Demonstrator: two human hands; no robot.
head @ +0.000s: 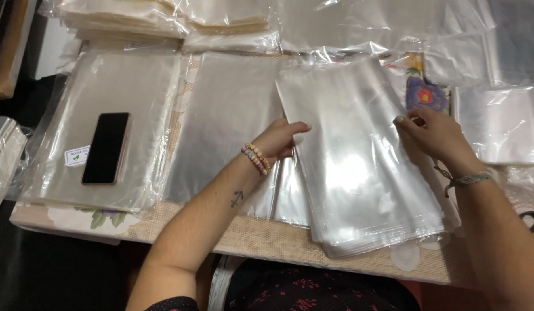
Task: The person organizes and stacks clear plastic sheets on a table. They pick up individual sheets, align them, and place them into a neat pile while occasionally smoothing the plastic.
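A thick stack of clear plastic bags [359, 173] lies tilted on the table in front of me. My left hand [281, 138] grips the stack's left edge, fingers curled over it; a beaded bracelet sits on that wrist. My right hand [434, 135] presses on the stack's right edge near its top, with fingertips on the plastic and a green woven band on the wrist.
A black phone [107, 147] rests on another pile of clear bags [140, 86] at the left. More bag stacks [227, 109] and wrapped packs [163, 17] fill the back. A floral tablecloth [267, 242] covers the table's front edge.
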